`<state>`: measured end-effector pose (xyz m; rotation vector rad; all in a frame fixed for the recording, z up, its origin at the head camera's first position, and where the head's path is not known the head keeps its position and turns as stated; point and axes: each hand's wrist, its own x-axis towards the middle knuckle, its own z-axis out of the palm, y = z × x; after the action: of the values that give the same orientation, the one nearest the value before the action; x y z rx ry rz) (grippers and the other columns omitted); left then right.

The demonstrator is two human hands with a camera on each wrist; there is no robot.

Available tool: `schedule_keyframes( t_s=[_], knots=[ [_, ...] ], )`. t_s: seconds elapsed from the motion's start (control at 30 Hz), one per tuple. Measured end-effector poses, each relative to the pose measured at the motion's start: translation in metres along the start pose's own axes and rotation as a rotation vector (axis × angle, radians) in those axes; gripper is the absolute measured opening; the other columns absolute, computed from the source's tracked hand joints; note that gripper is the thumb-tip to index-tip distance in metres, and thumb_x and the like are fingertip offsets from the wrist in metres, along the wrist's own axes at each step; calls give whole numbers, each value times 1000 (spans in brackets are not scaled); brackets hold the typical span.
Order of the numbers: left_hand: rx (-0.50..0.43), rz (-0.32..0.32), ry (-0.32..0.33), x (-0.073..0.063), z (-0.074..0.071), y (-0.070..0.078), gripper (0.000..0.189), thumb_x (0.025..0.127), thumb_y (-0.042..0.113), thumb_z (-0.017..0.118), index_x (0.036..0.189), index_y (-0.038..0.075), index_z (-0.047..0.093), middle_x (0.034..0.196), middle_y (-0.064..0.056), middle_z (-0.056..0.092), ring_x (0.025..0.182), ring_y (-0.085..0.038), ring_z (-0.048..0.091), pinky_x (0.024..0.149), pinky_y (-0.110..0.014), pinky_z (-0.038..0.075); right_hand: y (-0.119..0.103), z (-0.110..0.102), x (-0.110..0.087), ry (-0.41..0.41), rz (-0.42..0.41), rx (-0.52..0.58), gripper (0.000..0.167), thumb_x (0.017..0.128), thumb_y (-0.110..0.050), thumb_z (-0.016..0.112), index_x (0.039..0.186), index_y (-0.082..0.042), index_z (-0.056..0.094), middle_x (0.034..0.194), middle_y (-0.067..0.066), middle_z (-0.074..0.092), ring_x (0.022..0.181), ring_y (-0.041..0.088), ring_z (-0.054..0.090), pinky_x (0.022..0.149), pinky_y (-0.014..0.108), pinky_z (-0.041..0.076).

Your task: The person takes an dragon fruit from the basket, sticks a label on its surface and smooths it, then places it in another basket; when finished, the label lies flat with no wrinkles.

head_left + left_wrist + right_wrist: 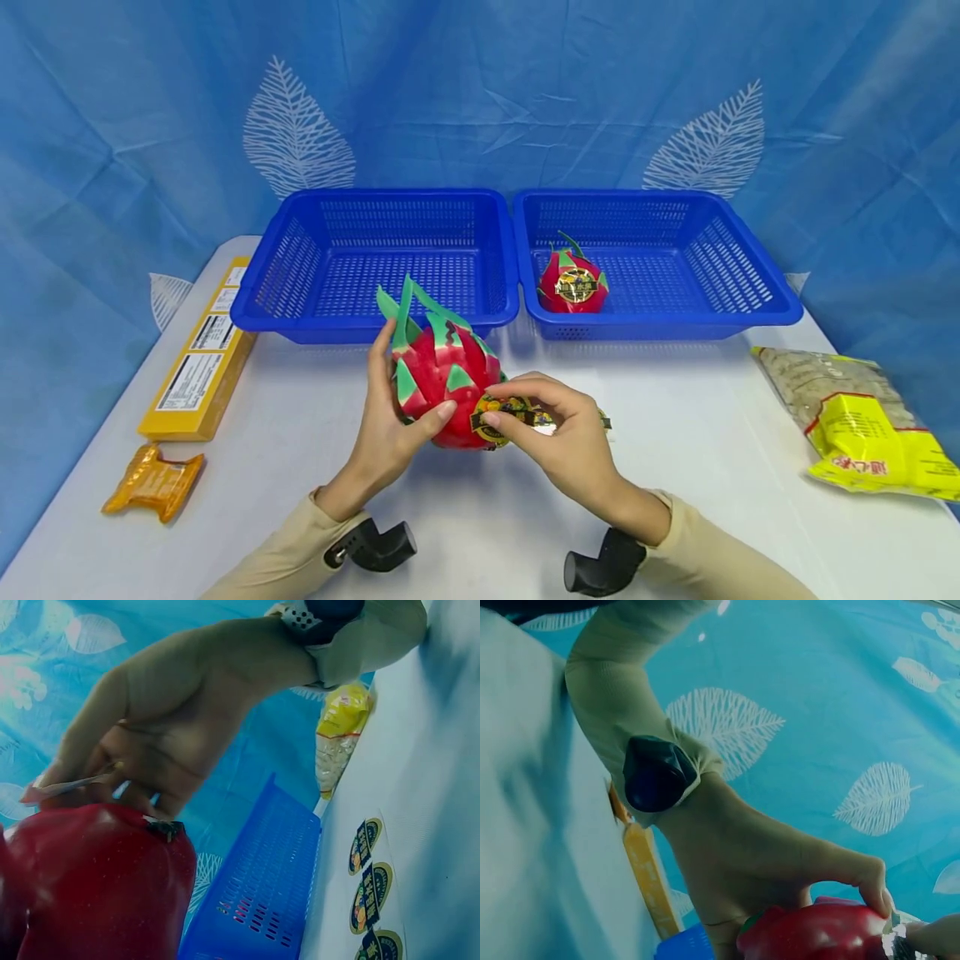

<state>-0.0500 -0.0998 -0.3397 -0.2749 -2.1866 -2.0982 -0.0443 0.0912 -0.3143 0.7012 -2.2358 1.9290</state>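
A red dragon fruit (pixel 431 375) with green-tipped scales is held off the table by my left hand (pixel 382 425), fingers round its side and thumb across its front. My right hand (pixel 570 433) pinches a round black-and-gold fruit sticker (pixel 482 427) between thumb and forefinger, right at the fruit's lower right side. In the left wrist view the sticker's thin edge (pixel 75 784) shows just above the red skin. A strip of similar stickers (pixel 371 896) lies on the table, mostly hidden behind my right hand in the head view.
Two blue baskets stand side by side at the back. The left basket (pixel 375 325) is nearest the held fruit; the right basket (pixel 675 321) holds another stickered dragon fruit (pixel 573 283). A yellow box (pixel 198 367) and orange packet (pixel 155 483) lie left, a yellow-and-clear bag (pixel 862 425) right.
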Motion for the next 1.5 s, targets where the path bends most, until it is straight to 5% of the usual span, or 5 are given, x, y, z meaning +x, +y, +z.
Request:
schedule_keyframes(
  t_s=[0.3,0.83,1.2,1.5],
  knots=[
    [13,40,-2,0,1,-3,99,73,15,69,144,28,1,134,-11,30,120,-31,46,82,-39,52,0,9,-3,14,-123,-104,22,75,-10,72,96,-10,69,88,2,66,80,9,59,61,20,48],
    [-22,67,38,-1,4,-7,99,72,8,67,145,26,2,126,-9,35,116,-25,48,85,-34,52,7,15,-3,86,-356,-260,38,72,-5,74,107,-6,60,95,6,65,87,12,62,76,18,50],
    [-32,85,53,-1,5,-12,98,72,6,66,144,26,3,127,-8,36,115,-22,49,84,-33,52,9,16,-6,75,-355,-316,48,71,-4,74,114,0,53,104,12,61,92,19,62,86,16,47],
    [-39,87,53,-2,5,-12,97,73,6,66,144,26,3,133,-9,33,118,-23,46,86,-34,51,6,7,1,8,-219,-423,66,67,-16,79,123,-6,46,95,4,55,81,10,50,69,19,46]
  ],
)
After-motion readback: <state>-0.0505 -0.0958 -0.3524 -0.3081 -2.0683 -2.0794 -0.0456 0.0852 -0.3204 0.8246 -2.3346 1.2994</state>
